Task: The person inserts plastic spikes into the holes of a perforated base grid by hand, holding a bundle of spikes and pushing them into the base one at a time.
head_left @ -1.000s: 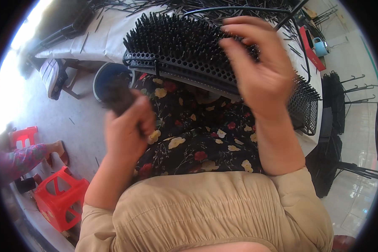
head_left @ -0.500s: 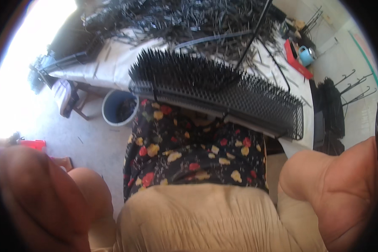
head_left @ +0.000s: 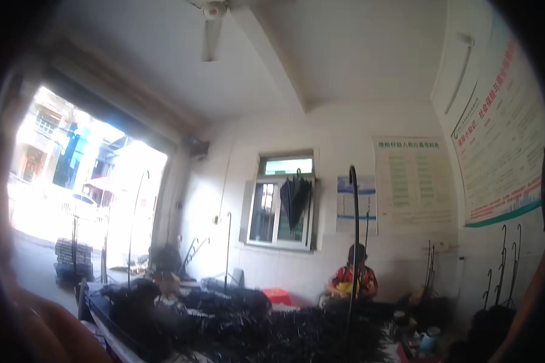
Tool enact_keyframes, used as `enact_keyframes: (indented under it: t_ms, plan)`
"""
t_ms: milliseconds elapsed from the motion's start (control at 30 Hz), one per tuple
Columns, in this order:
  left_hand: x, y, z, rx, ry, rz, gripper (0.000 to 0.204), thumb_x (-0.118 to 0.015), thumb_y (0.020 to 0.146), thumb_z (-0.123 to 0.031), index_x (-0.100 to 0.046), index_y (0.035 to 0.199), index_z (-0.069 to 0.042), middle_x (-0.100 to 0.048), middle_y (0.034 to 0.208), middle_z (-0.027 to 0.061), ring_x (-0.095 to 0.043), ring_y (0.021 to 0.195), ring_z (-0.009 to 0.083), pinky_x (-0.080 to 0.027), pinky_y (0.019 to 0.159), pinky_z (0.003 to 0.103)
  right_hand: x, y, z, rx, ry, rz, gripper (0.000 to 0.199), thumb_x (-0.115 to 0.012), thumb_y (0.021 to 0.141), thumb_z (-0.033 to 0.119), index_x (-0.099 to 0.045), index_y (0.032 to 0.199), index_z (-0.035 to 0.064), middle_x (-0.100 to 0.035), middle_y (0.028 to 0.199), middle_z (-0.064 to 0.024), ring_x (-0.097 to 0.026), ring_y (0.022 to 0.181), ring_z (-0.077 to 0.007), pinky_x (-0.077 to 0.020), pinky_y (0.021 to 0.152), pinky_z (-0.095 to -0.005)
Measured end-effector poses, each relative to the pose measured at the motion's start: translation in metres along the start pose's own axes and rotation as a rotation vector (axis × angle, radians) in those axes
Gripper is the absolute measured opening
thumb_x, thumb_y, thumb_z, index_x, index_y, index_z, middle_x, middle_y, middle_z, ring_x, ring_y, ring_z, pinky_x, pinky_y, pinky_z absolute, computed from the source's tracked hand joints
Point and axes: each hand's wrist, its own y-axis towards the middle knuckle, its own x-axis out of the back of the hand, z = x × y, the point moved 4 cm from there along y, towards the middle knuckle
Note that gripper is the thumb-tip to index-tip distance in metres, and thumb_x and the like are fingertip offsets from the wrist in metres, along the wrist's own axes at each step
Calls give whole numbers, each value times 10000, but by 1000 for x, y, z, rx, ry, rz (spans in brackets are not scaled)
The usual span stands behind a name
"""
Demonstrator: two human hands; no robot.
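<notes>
Part of my left arm or hand [head_left: 51,330] shows as bare skin at the lower left rim, its fingers out of sight. At the right rim runs a thin strip of my right arm [head_left: 527,296]; that hand's fingers are hidden too. Between them, low in the view, lies a dark pile of black strips [head_left: 266,330] on the table. A tall black rod with a hooked top [head_left: 353,242] stands up in front of me. What either hand touches cannot be seen.
Across the pile sits another person [head_left: 353,281] in a red patterned top. A red stool or box [head_left: 277,296] stands left of them. Hooked black rods [head_left: 504,266] rise at the right, near a light blue mug [head_left: 429,340]. A dark umbrella [head_left: 295,199] hangs at the window.
The view has swung up from my lap and the black mesh rack to the room, walls and ceiling fan. Both raised hands have slid mostly out of the picture at the sides.
</notes>
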Motion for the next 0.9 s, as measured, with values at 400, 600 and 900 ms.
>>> enact_keyframes:
  t_ms: [400, 600, 900]
  plan:
    - [-32, -132, -54, 538, -81, -186, 214, -638, 928, -306, -550, 942, -112, -510, 678, -5, -413, 489, 77, -329, 445, 228, 21, -111, 107, -535, 11, 101, 374, -632, 864, 177, -544, 1197, 34, -577, 1082, -164, -545, 907, -208, -457, 762, -342]
    - [-51, -153, -115, 806, -101, -289, 223, -638, 929, -321, -552, 964, -118, -512, 684, -7, -414, 492, 77, -334, 449, 228, 38, -113, 179, -802, 22, 158, 393, -645, 865, 156, -527, 1222, 44, -568, 1094, -158, -544, 899, -195, -466, 741, -323]
    - [-63, -152, -164, 1268, -161, -428, 242, -638, 931, -342, -555, 998, -126, -515, 694, -9, -416, 496, 77, -340, 455, 227, 55, -88, 258, -1262, -13, 243, 431, -665, 867, 125, -501, 1260, 58, -555, 1113, -149, -541, 888, -175, -479, 709, -294]
